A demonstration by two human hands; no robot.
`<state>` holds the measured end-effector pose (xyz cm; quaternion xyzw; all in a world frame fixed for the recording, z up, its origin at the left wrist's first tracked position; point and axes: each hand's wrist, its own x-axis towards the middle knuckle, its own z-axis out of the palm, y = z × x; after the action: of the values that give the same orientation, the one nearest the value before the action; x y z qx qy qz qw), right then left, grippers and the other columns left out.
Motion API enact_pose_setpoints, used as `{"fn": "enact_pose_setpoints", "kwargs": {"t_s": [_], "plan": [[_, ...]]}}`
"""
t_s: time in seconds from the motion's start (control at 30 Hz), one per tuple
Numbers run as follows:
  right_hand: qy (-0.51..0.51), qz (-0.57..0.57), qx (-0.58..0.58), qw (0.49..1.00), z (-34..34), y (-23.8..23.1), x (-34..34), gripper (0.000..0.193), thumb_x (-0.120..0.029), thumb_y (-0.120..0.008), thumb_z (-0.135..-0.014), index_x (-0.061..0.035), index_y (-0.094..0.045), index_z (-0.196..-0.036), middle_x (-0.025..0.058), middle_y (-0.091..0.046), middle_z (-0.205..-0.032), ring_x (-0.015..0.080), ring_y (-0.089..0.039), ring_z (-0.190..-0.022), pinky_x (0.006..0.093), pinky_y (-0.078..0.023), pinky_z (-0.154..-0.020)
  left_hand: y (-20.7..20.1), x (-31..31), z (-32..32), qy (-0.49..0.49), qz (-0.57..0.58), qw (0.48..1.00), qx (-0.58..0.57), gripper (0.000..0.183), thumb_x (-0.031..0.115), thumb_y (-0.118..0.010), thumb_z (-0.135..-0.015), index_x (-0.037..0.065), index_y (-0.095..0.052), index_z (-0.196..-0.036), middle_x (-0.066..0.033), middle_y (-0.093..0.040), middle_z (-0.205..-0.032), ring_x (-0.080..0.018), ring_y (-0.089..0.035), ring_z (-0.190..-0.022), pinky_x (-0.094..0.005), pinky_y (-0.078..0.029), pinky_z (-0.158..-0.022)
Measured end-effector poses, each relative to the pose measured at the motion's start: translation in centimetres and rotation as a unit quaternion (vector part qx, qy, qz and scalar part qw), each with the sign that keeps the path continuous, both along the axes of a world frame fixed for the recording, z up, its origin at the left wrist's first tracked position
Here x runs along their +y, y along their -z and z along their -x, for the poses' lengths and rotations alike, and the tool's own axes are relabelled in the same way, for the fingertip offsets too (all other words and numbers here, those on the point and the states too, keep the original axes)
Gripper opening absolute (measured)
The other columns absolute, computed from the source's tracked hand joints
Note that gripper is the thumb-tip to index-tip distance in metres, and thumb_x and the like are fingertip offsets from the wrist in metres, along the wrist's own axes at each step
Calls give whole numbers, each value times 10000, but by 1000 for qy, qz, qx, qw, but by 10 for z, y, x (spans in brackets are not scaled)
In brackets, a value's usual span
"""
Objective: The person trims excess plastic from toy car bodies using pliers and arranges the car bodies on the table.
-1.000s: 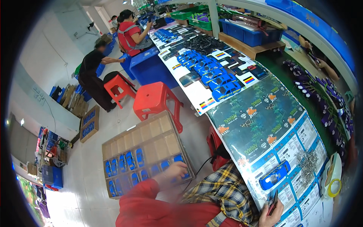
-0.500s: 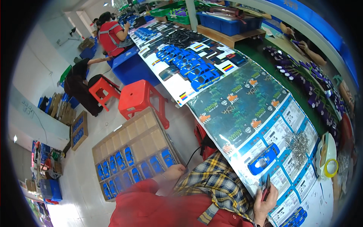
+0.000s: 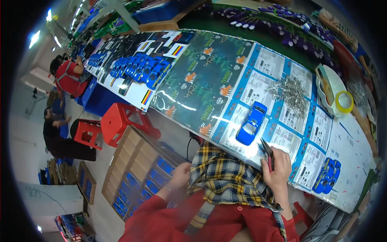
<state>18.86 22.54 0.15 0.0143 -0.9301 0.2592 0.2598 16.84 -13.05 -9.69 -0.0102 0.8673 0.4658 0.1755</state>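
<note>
From the head view, I saw the right hand (image 3: 277, 167) closed around a pair of red-handled pliers (image 3: 267, 153), their tip near the rear of the blue plastic toy car body (image 3: 251, 122) lying on the long printed-sheet worktable (image 3: 209, 80). The left hand (image 3: 179, 174) reached down beside the table toward the compartmented cardboard box of blue car bodies (image 3: 133, 173) on the floor; I could not tell whether its fingers had closed on anything. I judged a fresh body was being fetched. A heap of small metal pins (image 3: 291, 90) lay beyond the car.
</note>
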Motion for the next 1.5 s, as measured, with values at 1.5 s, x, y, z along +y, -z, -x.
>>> {"fn": "enact_pose_setpoints", "kwargs": {"t_s": [1.5], "plan": [[528, -94, -157, 829, -151, -45, 238, 390, -308, -635, -826, -42, -610, -1110, 166, -621, -1032, 361, -589, -970, 445, -473, -825, -118, 180, 94, 138, -511, 833, -161, 796, 235, -637, -772, 78, -273, -1462, -126, -587, -1040, -223, -654, -741, -321, -578, -636]]}}
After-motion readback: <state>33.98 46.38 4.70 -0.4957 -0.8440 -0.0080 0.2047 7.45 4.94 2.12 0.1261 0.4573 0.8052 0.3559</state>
